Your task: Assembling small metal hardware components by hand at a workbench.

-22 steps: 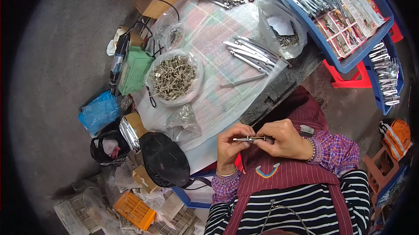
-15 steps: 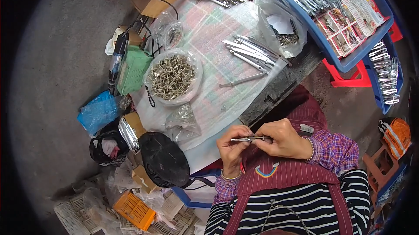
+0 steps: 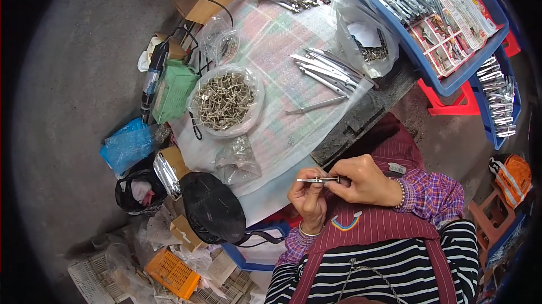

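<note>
Above my lap, in front of the maroon apron, both hands are pinched on one slim silvery metal strip. My left hand supports it from below with thumb and fingers closed. My right hand grips its other end, and the fingers hide much of that part. Small screw-like pieces seem to cross the strip between the hands. Similar metal strips lie in a loose pile near the table's corner, one set apart. A white plastic-lined tub of small screws or rivets stands farther left.
At the right, a blue tray holds more strips above a red stool. A plastic bag of small parts sits beside it. Leftward are a power screwdriver, a green box, a black cap and an orange basket.
My left hand has shifted slightly right and down, its fingers now more upright under the strip. My right hand stays nearly in place, still gripping it.
</note>
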### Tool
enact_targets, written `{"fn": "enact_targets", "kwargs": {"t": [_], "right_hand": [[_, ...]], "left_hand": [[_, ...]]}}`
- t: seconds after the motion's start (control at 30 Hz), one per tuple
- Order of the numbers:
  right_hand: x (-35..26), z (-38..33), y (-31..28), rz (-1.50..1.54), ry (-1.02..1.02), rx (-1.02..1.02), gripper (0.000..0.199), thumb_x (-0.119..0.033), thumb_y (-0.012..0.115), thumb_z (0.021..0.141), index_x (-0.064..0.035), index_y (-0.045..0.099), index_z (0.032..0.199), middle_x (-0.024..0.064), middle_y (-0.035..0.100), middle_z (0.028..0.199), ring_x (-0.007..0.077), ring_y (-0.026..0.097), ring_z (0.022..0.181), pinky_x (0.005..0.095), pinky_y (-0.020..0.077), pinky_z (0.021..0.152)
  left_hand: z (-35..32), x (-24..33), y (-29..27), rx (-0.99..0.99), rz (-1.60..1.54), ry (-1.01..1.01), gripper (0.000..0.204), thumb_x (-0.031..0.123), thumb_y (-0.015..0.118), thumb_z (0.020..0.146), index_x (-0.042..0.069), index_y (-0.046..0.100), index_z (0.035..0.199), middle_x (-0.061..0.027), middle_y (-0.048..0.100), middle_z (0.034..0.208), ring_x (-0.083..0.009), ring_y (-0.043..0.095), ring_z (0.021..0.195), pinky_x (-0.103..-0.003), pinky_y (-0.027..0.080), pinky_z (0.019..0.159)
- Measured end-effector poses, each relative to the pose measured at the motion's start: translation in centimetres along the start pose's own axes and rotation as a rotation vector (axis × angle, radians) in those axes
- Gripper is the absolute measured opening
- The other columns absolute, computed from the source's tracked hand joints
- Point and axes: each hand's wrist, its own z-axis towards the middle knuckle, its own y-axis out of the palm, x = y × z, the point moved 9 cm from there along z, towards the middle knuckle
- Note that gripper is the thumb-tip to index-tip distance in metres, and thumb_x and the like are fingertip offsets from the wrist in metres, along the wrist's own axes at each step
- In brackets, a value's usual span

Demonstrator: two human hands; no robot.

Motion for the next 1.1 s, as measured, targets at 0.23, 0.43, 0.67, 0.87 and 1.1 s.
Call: {"fn": "enact_targets", "kwargs": {"t": [0.23,0.43,0.67,0.87,1.1], "right_hand": [[-0.6,0.1,-1.4,0.078,-0.048,0.029,0.015,-0.005,0.067,0.076,0.0015,0.063,0.088,0.0124,0.061,0.074,0.0228,0.061,0.059,0.0286,0.0462,0.052],[-0.1,-0.3,-2.6,0.274,0.214,-0.005,0.014,-0.005,0.068,0.077,0.0010,0.064,0.089,0.0094,0.066,0.081,0.0158,0.062,0.061,0.0265,0.0467,0.054],[-1.0,0.1,-2.3,0.284,0.032,-0.045,0.022,-0.009,0.073,0.073,-0.0012,0.066,0.093,0.0068,0.065,0.078,0.0140,0.060,0.066,0.0262,0.0459,0.059],[-2.7,0.0,-2.3,0.168,-0.105,-0.019,0.027,-0.011,0.073,0.072,-0.0027,0.066,0.097,0.0096,0.066,0.077,0.0218,0.064,0.069,0.0303,0.0486,0.060],[-2.5,-0.9,-0.8,0.063,-0.109,-0.122,0.020,-0.011,0.073,0.072,-0.0004,0.067,0.087,0.0098,0.066,0.072,0.0240,0.065,0.062,0.0310,0.0499,0.056]], "left_hand": [[0.4,-1.1,-0.4,-0.031,-0.230,-0.060,0.018,0.011,0.066,0.081,0.000,0.054,0.088,-0.0057,0.047,0.076,-0.0186,0.045,0.076,-0.031,0.038,0.069],[0.4,-0.8,-0.7,-0.043,-0.271,-0.042,0.016,0.006,0.066,0.080,-0.002,0.056,0.089,-0.0080,0.050,0.081,-0.0204,0.047,0.077,-0.033,0.039,0.070],[0.3,-0.2,-0.1,-0.052,-0.240,-0.004,0.014,0.003,0.064,0.080,-0.003,0.056,0.091,-0.0108,0.055,0.084,-0.0228,0.053,0.081,-0.034,0.044,0.073],[-0.1,0.0,0.0,-0.091,-0.166,-0.029,0.014,0.000,0.060,0.082,-0.003,0.057,0.095,-0.0158,0.061,0.084,-0.0260,0.057,0.080,-0.039,0.046,0.080],[0.0,1.4,0.6,-0.130,0.020,0.099,0.012,0.004,0.063,0.080,-0.004,0.056,0.086,-0.0151,0.060,0.078,-0.0251,0.057,0.075,-0.037,0.047,0.073]]}}
